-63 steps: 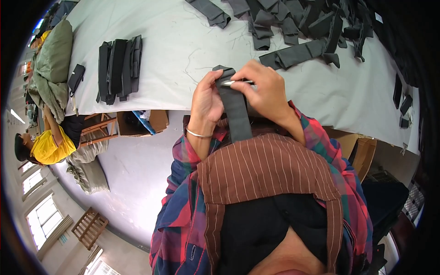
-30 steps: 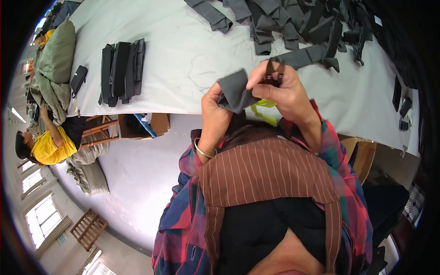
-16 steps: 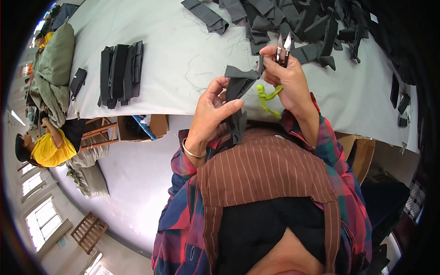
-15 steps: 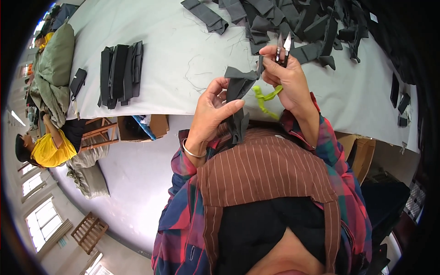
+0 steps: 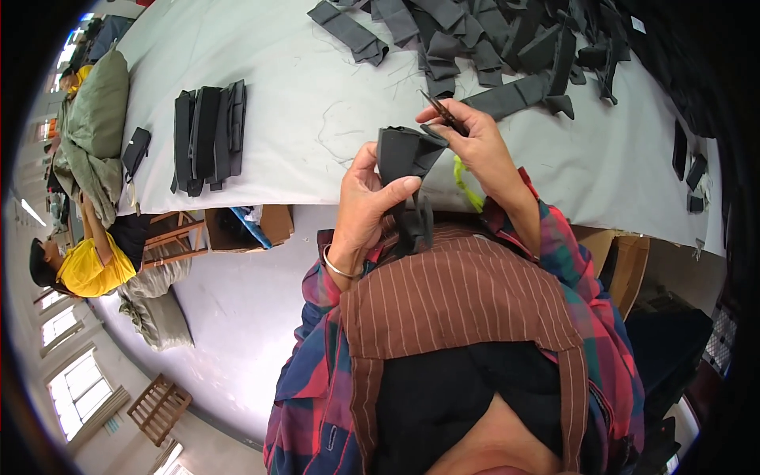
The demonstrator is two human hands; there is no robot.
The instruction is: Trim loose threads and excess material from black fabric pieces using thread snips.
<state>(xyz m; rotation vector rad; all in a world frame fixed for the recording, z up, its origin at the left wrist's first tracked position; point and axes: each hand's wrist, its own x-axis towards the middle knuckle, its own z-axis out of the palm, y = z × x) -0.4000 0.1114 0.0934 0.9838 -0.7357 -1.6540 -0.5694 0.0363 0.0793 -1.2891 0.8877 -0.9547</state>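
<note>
My left hand (image 5: 366,198) is closed on a dark grey fabric strip (image 5: 402,150), thumb pressed on its front, above the table's near edge. The strip's lower end hangs in folds over my brown striped apron. My right hand (image 5: 481,146) holds a pair of thread snips (image 5: 446,113), their tips pointing up and left. Its thumb and fingertips are at the strip's upper right corner. A yellow-green ribbon (image 5: 467,184) hangs below the right palm.
On the pale tabletop (image 5: 293,47) lie a heap of dark strips (image 5: 507,36) at the far side and a neat stack of strips (image 5: 207,136) at left. Loose threads (image 5: 336,131) lie between. A person in a yellow top (image 5: 99,265) is at far left, near a cardboard box (image 5: 275,226).
The snips have tipped from upright to pointing left as my right hand turned and moved slightly down and left. The strip's upper part now stands more upright and spread in my left hand.
</note>
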